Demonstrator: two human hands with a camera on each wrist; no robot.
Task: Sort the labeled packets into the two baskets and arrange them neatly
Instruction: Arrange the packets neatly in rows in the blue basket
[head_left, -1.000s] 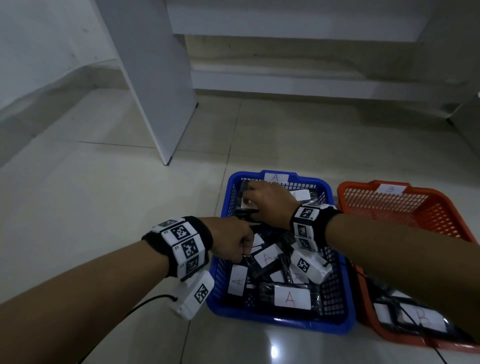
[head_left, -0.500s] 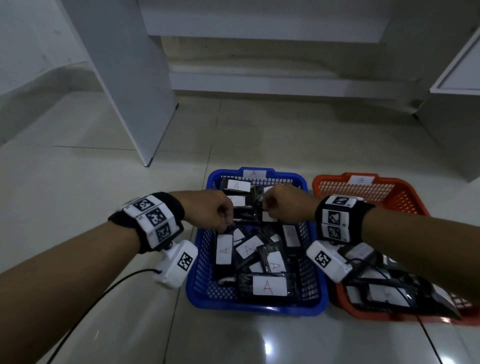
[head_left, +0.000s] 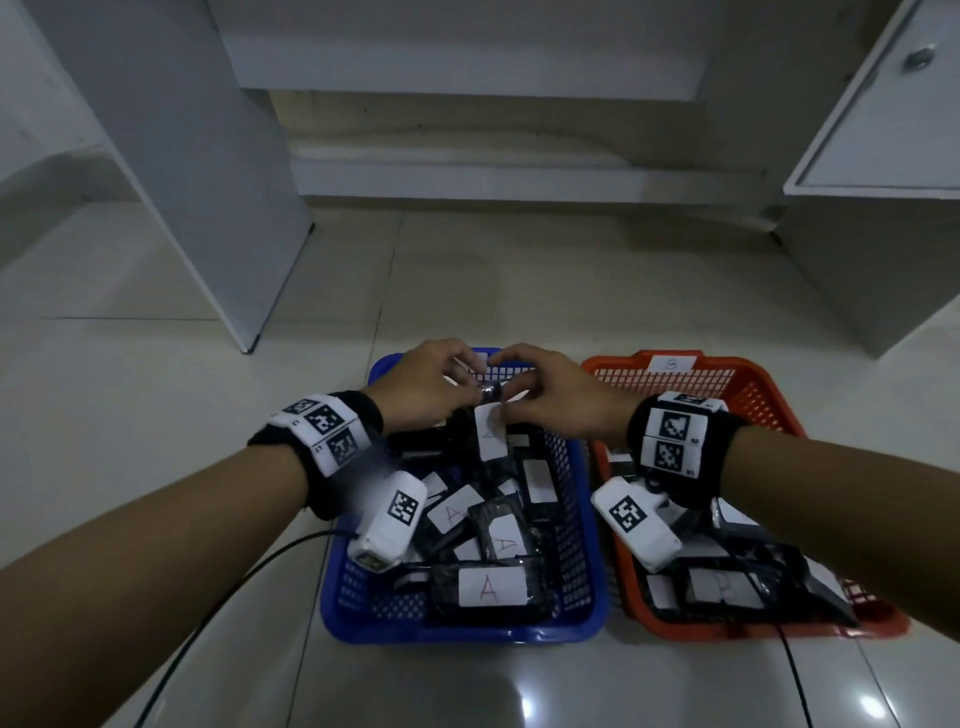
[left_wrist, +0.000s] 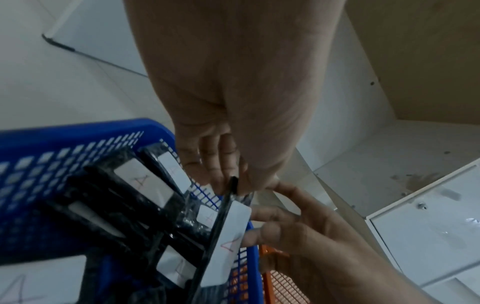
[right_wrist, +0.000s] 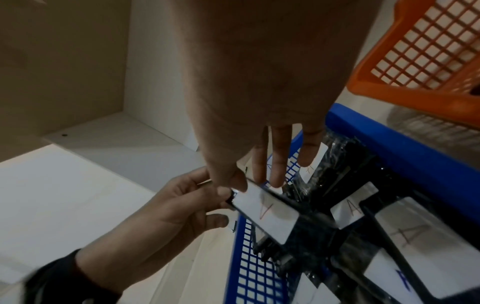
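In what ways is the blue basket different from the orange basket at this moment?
The blue basket lies left of the orange basket. The packets in the blue basket bear A labels, while the orange basket's far rim carries a B tag. Both hands, left hand and right hand, hold a packet over the blue basket; none works over the orange one. Both are plastic mesh baskets on the floor.

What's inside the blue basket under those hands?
The blue basket holds black packets with white A labels, lying overlapped. Both hands pinch one A packet above them. The basket's floor and any lower packets are covered.
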